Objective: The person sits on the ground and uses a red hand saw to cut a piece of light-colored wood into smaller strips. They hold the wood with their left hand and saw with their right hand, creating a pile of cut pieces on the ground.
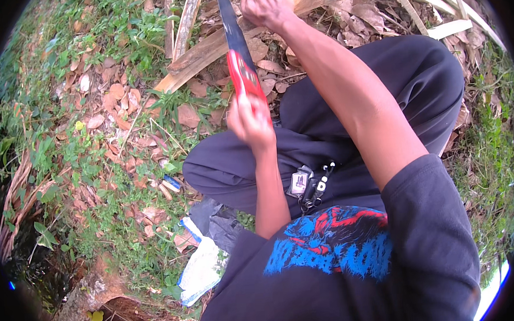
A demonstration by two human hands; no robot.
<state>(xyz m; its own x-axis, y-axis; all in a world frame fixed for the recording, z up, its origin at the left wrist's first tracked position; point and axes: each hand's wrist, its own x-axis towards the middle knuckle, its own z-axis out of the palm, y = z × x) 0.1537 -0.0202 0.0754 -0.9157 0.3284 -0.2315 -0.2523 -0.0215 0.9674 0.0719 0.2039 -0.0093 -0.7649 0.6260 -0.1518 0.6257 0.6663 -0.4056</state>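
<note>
Gripping, item by item, each placed from the saw, nearest first.

1. Key bunch [309, 184]: clipped at my waist, below the saw's handle, on my dark trousers [348, 132]. Out of the stroke's path; in my judgement it is best kept there.

2. Left hand [249, 123]: fingers clenched around the red handle of the saw [241, 56], at its near end. I judge a firm but not rigid wrist serves best, so the blade tracks straight.

3. Saw: red handle nearest me, dark blade running up and away from it to the frame's upper edge. The blade crosses the pale wooden strip [216, 49]; whether the teeth touch it I cannot tell.

4. Pale wooden strip: lying slantwise under the blade, on dry brown leaves [120, 101] left of the saw. Long, light strokes along one line should, I think, keep the blade from binding.

5. Right hand [267, 6]: just right of the blade's far part, fingers closed in a fist over the strip, pinning it. I reckon the knuckles should stay clear of the blade's line.

6. Further split strips [436, 29]: well right of the saw, beyond my knee, among grass.
</note>
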